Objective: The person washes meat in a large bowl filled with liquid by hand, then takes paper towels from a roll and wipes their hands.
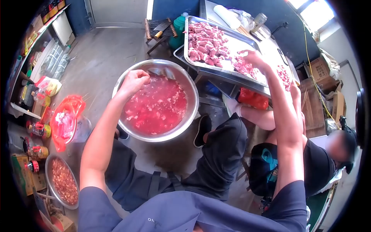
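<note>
My left hand (136, 82) is over the near left rim of a large metal bowl (194, 104). Its fingers are pressed together, and whatever they may pinch is too small to make out. Reddish liquid (154, 102) with pale floating bits fills much of the bowl. My right hand (253, 60) reaches over a metal tray (241, 38), fingers apart and curved just above small pieces of raw meat (244, 69). A larger heap of raw meat chunks (206, 44) lies on the tray's left side.
Another person (309, 166) sits close on the right, a hand near small meat bits (284, 75). A cleaver (162, 26) rests on a stool behind the bowl. At left are a red plastic bag (79, 102), a basin of reddish-brown pieces (50, 178) and shelves with bottles.
</note>
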{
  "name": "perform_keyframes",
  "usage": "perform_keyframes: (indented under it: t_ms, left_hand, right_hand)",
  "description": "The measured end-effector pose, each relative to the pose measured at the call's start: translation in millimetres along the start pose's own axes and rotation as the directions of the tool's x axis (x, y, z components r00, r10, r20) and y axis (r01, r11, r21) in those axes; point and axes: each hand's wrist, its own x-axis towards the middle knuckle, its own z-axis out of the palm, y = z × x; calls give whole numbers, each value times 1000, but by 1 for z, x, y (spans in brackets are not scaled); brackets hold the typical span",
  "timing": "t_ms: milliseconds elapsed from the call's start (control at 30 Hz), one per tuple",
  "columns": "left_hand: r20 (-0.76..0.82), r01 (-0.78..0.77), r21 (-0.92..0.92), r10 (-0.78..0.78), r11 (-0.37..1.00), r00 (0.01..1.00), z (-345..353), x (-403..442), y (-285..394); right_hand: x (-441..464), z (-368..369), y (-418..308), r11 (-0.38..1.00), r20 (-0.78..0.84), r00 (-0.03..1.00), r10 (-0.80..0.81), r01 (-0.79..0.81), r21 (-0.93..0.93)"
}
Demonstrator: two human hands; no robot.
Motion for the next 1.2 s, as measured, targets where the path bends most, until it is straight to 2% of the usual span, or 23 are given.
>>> perform_keyframes:
  t_ms: [33,67,100,167,200,267,333,467,500,533,567,633,700,733,767,800,833,867,933,967,1067,1133,1200]
  left_hand:
    - [8,7,5,-7,1000,1000,0,0,1]
    - [9,12,3,-12,1000,1000,0,1,0]
    - [24,-19,50,18,999,1000,2,1,2]
    - [49,-52,98,48,994,998,6,3,1]
    - [48,-77,104,72,992,996,8,4,-1]
    - [47,-98,111,94,989,995,10,7,-5]
    - [55,-94,115,88,989,995,12,6,-6]
    - [44,-90,128,85,988,995,8,4,-3]
    - [53,-135,148,129,980,990,7,3,-3]
    - [54,-132,134,125,982,991,6,5,-6]
    - [52,-124,124,118,985,992,4,8,-10]
    - [27,-137,110,134,985,991,1,5,-7]
    - [-10,-117,152,120,982,993,-2,0,-2]
    - [-20,-99,152,104,983,994,-4,-1,-2]
    - [-28,-84,157,90,984,996,-6,-2,-5]
    - [-32,-90,161,96,983,995,-8,-1,-7]
    - [-35,-96,163,103,982,994,-9,-2,-9]
    - [-45,-87,130,93,988,995,-10,-4,-9]
    - [-62,-79,115,86,990,994,-13,-6,-11]
    - [-70,-78,96,85,992,994,-14,-6,-12]
    - [-60,-65,123,73,990,996,-20,-11,-7]
    - [-75,-69,124,78,990,994,-22,-10,-8]
    - [-85,-70,130,82,989,993,-24,-8,-11]
  right_hand:
    - [-11,7,-16,879,95,995,-30,72,-471]
    - [-21,3,-32,871,135,983,122,-41,-490]
    - [-18,4,-26,872,143,982,127,-42,-488]
    - [-9,-1,-9,949,18,968,251,-242,-202]
    - [-7,-2,-5,943,-52,962,269,-274,-190]
    - [-3,2,3,843,-217,966,143,-234,-485]
    - [-2,11,1,714,-319,948,-17,-211,-668]
    - [-3,29,-5,598,-368,879,-304,-125,-792]
    - [-8,33,-14,609,-382,856,-349,-103,-787]
    - [-35,35,-78,677,-385,903,-190,-163,-718]
    - [-37,38,-83,737,-447,834,-324,-74,-672]
    - [-56,54,-131,911,-523,833,-178,-62,-408]
    - [-69,92,-155,957,-552,784,-285,203,-206]
    - [-79,112,-179,980,-448,875,-181,198,-10]
    - [-79,139,-177,938,-426,836,-344,319,-133]
    - [-80,162,-188,878,-366,798,-478,444,-178]
    - [-80,187,-195,857,-322,798,-510,503,-113]
    - [-72,215,-189,843,-236,809,-538,515,-156]
    - [-53,265,-175,888,-77,885,-458,460,12]
    - [-42,285,-164,922,-2,923,-385,385,-28]
    - [-17,332,-134,941,-8,945,-326,324,-94]
    - [-6,349,-130,984,-26,991,-128,123,-132]
    - [2,363,-134,985,35,993,-116,119,-128]
